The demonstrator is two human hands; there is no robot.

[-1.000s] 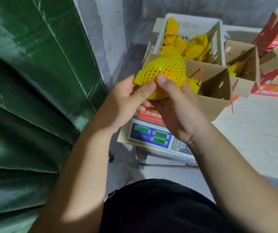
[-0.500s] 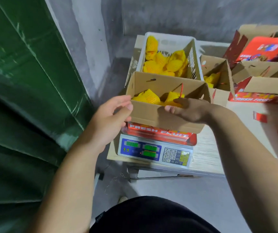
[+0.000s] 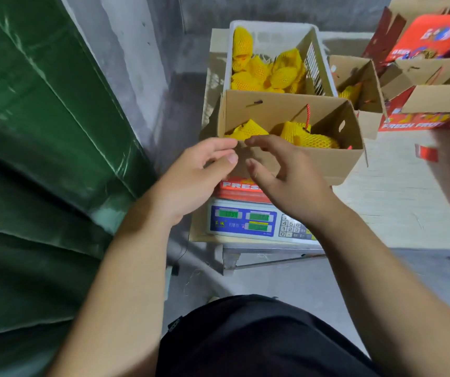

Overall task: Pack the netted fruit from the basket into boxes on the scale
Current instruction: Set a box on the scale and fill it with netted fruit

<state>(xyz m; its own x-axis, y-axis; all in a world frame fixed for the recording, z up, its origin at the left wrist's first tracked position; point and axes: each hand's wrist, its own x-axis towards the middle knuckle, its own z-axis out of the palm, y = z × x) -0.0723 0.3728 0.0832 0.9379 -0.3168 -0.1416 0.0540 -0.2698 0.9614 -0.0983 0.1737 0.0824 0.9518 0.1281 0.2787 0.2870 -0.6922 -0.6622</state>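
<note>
Your left hand (image 3: pixel 191 175) and right hand (image 3: pixel 286 175) hover at the box (image 3: pixel 313 164) front on the scale (image 3: pixel 243 221), fingers loose, holding nothing. Netted fruit (image 3: pixel 308 137) in box; more in basket (image 3: pixel 272 31).

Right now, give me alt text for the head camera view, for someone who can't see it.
Two empty hands, left hand and right hand, hover at the near wall of an open cardboard box on a scale; the box holds yellow netted fruit. Behind it, a white basket holds more.
</note>
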